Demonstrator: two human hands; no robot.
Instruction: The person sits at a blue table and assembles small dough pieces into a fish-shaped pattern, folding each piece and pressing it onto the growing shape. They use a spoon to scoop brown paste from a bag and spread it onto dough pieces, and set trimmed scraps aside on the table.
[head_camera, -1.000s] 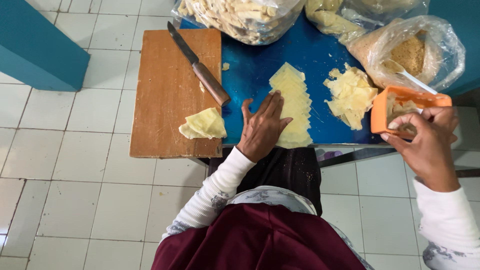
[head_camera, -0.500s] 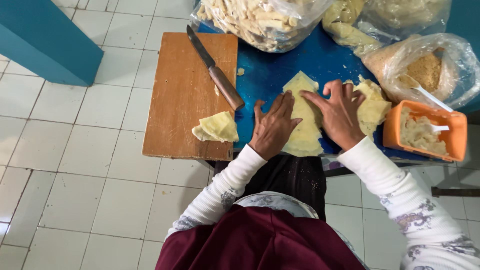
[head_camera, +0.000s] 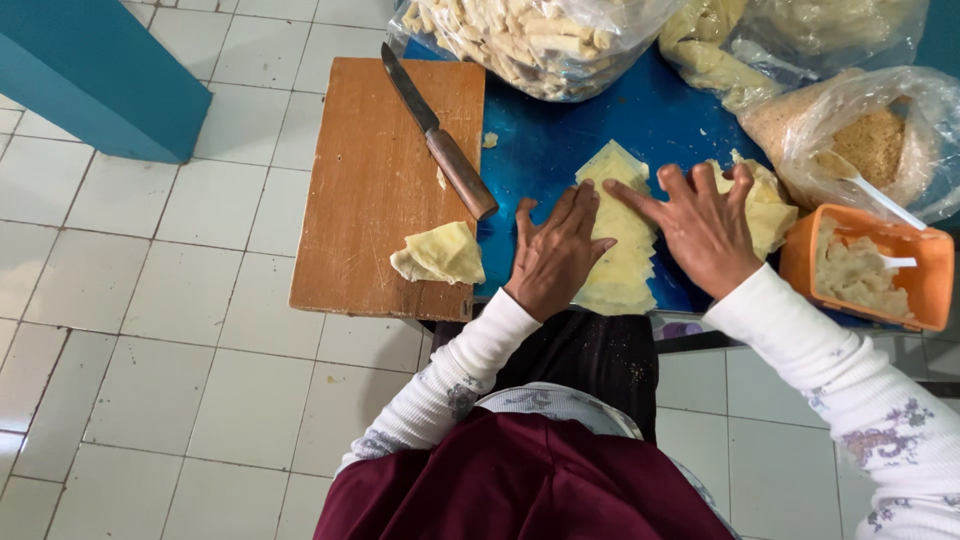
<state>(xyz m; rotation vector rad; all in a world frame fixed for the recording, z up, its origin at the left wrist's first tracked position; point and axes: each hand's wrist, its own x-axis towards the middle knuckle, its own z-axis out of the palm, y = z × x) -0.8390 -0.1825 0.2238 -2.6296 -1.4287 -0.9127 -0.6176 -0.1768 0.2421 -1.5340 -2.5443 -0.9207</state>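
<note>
Head view: left hand (head_camera: 556, 255), right hand (head_camera: 704, 228) flat on wrapper stack (head_camera: 622, 240).

Surface: blue table (head_camera: 545, 150), upper right of frame.
On it: wooden board (head_camera: 380, 190), dough sheets (head_camera: 625, 230), orange tub (head_camera: 868, 270), plastic bags (head_camera: 850, 130).

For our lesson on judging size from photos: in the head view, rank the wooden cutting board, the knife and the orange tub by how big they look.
1. wooden cutting board
2. knife: longer than the tub but far slimmer, so these two are close
3. orange tub
</note>
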